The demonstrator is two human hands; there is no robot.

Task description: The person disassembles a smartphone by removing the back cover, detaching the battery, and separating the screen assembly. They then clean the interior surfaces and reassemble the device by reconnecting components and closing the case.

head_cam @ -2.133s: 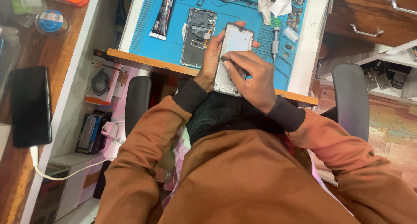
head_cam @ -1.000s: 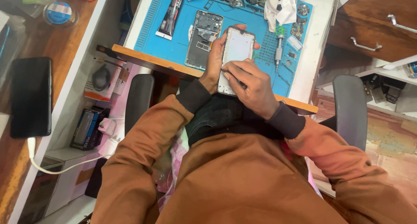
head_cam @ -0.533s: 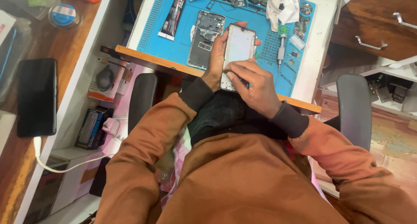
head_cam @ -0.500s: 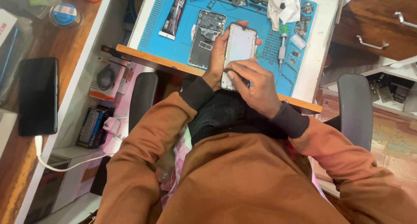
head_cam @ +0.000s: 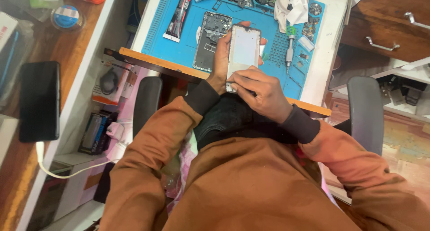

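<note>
Left hand (head_cam: 220, 61) grips the phone panel (head_cam: 244, 49) upright over the blue mat (head_cam: 179, 47), steadying it; right hand (head_cam: 260, 90) pinches its near edge, apparently working the seam.

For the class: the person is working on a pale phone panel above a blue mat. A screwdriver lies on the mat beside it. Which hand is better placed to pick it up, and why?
Right. The screwdriver lies on the right hand's side, and that hand only pinches the pale phone panel's lower edge. The left hand grips the panel.
</note>
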